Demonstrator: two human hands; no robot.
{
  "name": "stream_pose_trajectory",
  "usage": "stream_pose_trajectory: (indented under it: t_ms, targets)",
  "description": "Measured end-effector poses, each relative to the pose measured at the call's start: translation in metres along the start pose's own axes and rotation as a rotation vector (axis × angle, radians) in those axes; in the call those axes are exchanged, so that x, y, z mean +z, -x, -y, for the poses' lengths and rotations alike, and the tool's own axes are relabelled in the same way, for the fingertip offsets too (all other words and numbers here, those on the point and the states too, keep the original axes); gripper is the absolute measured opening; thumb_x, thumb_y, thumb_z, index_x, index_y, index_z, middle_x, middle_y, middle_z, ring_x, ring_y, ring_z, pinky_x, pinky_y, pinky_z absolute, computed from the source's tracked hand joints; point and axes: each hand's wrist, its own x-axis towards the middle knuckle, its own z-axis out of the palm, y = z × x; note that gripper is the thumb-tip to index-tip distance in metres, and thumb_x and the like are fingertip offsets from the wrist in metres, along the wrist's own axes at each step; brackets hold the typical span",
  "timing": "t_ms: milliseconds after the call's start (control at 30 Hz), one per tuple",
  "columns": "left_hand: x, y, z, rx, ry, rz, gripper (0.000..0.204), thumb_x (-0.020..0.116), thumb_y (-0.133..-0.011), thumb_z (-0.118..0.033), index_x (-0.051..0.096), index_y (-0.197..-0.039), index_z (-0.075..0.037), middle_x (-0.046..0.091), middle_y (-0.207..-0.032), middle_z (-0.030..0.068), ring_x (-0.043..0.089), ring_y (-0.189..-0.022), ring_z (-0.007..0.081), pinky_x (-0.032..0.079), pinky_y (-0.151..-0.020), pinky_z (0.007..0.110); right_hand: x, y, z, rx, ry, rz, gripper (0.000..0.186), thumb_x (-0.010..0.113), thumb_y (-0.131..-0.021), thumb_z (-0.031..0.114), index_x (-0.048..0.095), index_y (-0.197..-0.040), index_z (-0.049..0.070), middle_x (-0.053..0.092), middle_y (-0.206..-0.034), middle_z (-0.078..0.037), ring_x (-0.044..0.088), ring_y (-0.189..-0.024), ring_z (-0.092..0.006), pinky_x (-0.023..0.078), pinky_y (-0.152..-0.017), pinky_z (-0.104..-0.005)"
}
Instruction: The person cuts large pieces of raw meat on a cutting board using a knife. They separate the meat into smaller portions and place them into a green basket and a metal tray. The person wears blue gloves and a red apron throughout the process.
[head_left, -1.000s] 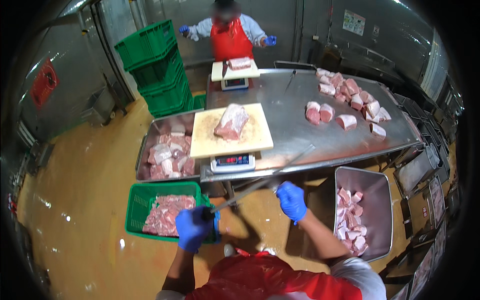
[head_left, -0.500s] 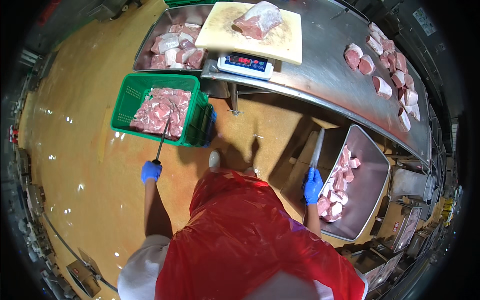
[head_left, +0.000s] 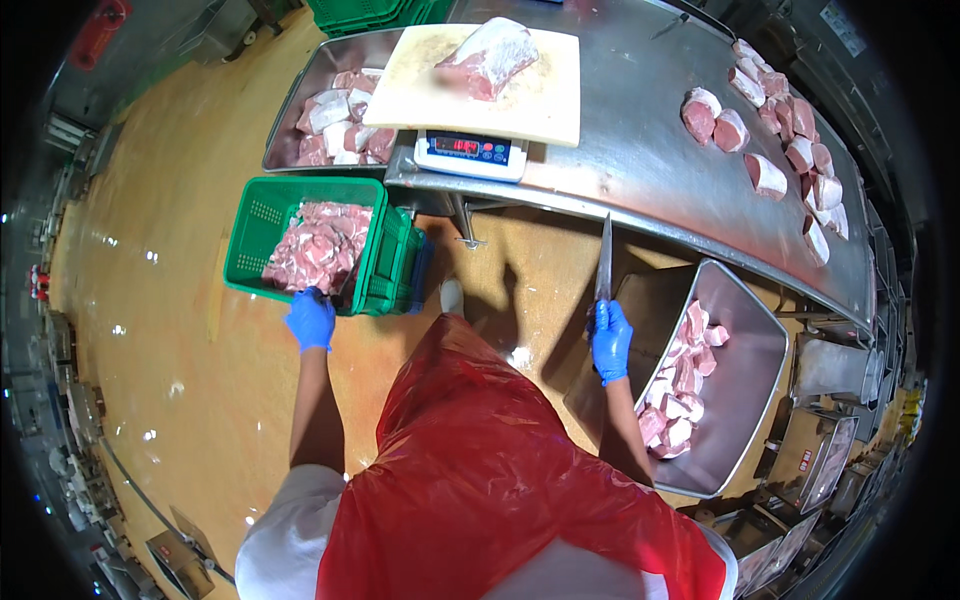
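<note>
Gloved in blue, my left hand point(head_left: 311, 321) is closed at the near rim of a green perforated basket point(head_left: 250, 238). It grips the dark handle of a thin rod-like tool; most of the tool cannot be made out now. Trimmed pieces of raw meat point(head_left: 318, 245) are heaped in the basket. My right hand point(head_left: 610, 342), also in a blue glove, is wrapped round the handle of a long knife point(head_left: 605, 260), its blade pointing away from me toward the table edge. Beside that hand stands a deep metal tub point(head_left: 740, 380) with chunks of meat point(head_left: 684, 375) in it.
Ahead is a steel table point(head_left: 640, 120) with several cut meat pieces point(head_left: 770, 178) at its right. A white cutting board point(head_left: 410, 85) bearing a large meat piece point(head_left: 495, 58) rests on a digital scale point(head_left: 470, 155). Another metal tub point(head_left: 285, 120) of meat stands left of it.
My left hand has moved forward to the green basket with the rod-like tool. My right hand has shifted slightly forward and left, and the knife now points straighter ahead.
</note>
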Motion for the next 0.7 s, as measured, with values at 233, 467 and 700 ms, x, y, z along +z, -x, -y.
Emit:
stream_pose_trajectory:
  t_ms: [233,467,700]
  targets:
    - [-0.065,-0.105,-0.185,0.295,0.926,-0.286,0.026,0.062,-0.101,-0.015,0.066,-0.119,0.004,0.072,-0.105,0.0087,0.063,-0.096,0.0129,0.051,-0.087,0.030,0.040,-0.081,0.091,0.085,-0.479,0.042,0.027,0.050,-0.109,0.027,0.058,-0.093,0.007,0.057,-0.075,-0.001,0.056,-0.059,-0.0084,0.047,-0.051,-0.0253]
    - [-0.034,-0.226,-0.340,0.730,0.967,-0.380,0.052,0.074,-0.090,-0.010,0.052,-0.135,0.007,0.065,-0.120,0.0203,0.066,-0.106,0.0268,0.054,-0.090,0.030,0.053,-0.207,0.217,-0.049,-0.423,-0.036,0.033,0.049,-0.109,0.030,0.060,-0.093,0.003,0.063,-0.081,-0.006,0.059,-0.067,-0.0149,0.049,-0.065,-0.0293]
    - [-0.053,-0.242,-0.393,0.575,0.928,0.039,0.094,0.085,-0.080,-0.025,0.031,-0.152,0.004,0.043,-0.142,0.0324,0.052,-0.128,0.0418,0.045,-0.107,0.044,0.087,-0.312,0.262,-0.019,-0.200,0.017,0.032,0.052,-0.107,0.026,0.070,-0.107,-0.001,0.069,-0.095,-0.005,0.060,-0.084,-0.0117,0.049,-0.080,-0.0286]
